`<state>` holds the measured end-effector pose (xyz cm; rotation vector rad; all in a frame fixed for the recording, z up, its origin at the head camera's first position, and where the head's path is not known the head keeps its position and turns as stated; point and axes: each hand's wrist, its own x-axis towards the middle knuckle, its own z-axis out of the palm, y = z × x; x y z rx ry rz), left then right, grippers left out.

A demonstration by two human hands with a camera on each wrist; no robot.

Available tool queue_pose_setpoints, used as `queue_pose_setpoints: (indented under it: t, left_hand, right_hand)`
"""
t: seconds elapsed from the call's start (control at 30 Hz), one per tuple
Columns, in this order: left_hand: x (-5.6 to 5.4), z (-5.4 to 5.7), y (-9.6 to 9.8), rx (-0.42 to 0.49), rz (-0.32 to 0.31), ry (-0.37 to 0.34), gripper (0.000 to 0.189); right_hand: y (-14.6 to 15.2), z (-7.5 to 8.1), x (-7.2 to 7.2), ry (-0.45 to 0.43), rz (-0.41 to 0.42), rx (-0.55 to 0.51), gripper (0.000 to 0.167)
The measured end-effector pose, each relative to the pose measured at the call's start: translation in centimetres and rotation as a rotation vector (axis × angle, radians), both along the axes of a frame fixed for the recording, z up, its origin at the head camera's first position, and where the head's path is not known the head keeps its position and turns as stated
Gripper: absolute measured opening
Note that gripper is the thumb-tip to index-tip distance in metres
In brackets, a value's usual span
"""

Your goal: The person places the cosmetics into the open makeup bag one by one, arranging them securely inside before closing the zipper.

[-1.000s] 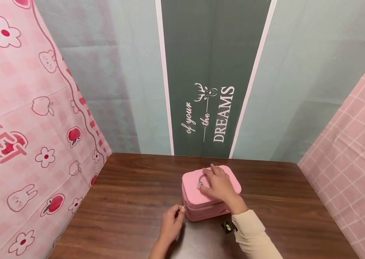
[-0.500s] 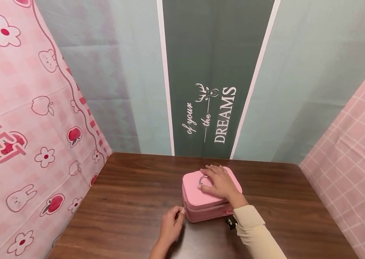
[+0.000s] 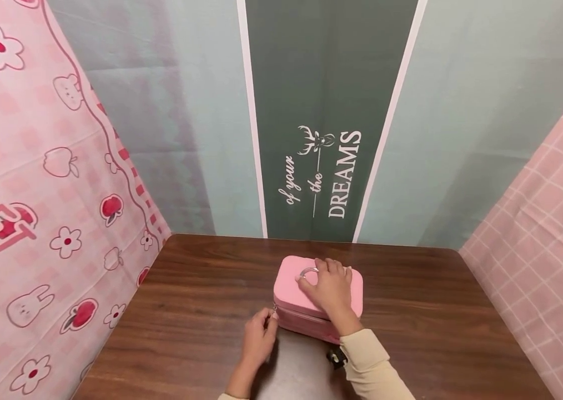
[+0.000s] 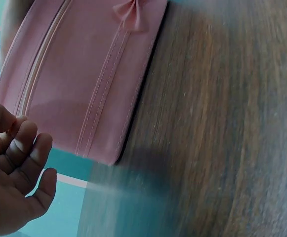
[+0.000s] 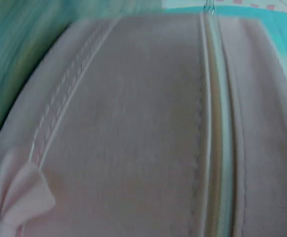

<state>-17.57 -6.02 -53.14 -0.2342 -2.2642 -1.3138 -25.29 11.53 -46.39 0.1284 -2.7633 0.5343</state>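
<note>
A pink zippered case (image 3: 291, 286) with rounded corners stands on the table in the head view. Across its lid lies my right hand (image 3: 332, 286), fingers spread over the top, the thumb beside the silver curved handle (image 3: 308, 271). At the front left corner, my left hand (image 3: 260, 335) pinches the zipper pull (image 3: 275, 306) between thumb and forefinger. The left wrist view shows those fingertips at the end of the zipper (image 4: 37, 66), the left hand's other fingers curled loosely. A pink bow (image 5: 24, 192) decorates the case's front. The right wrist view contains no part of my right hand.
The brown wooden table (image 3: 201, 300) surrounds the case on all sides. Behind it hangs a grey-green cloth (image 3: 331, 83) with white lettering. Pink patterned cloths flank the table on the left (image 3: 81, 222) and the right (image 3: 536, 222). A small black device (image 3: 336, 357) sits at my right wrist.
The case has turned clockwise and shifted slightly left, its front now slanting toward me on the right. Both hands have moved left with it, keeping their places on the pull and lid.
</note>
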Motion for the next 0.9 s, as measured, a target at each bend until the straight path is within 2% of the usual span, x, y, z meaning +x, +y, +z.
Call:
queue_pose_setpoints:
  t: [0.2,0.33,0.43,0.53,0.63,0.7,0.8,0.9]
  left_hand:
    - [-0.1,0.0,-0.1,0.006,0.0,0.008,0.015]
    - [-0.2,-0.3,-0.4,0.024,-0.012,0.0,0.013]
    - [-0.1,-0.4,-0.7,0.039,-0.007,-0.038,0.01]
    - [-0.1,-0.4,-0.9,0.055,0.008,-0.072,0.008]
    - [0.0,-0.4,-0.8,0.065,0.021,-0.073,0.008]
    - [-0.1,-0.5,-0.8,0.062,0.025,-0.059,0.008]
    - [0.0,-0.6,-0.7,0.052,0.025,-0.04,0.009]
    - [0.1,-0.8,-0.6,0.049,0.025,-0.044,0.009]
  right_hand:
    - [-1.4,0.3,0.5,0.002,-0.091,-0.036,0.07]
    - [-1.5,0.2,0.6,-0.002,-0.097,-0.042,0.071]
    - [-1.4,0.4,0.7,-0.026,-0.068,-0.057,0.072]
    - [-0.7,1.1,0.7,-0.095,0.01,-0.067,0.07]
    - [0.8,2.0,0.5,-0.151,0.143,-0.037,0.066]
    - [2.2,2.1,0.0,-0.142,0.251,-0.004,0.062]
    - [4.5,1.8,-0.8,-0.112,0.393,-0.009,0.056]
    - [6.3,0.9,-1.3,-0.1,0.454,-0.025,0.055]
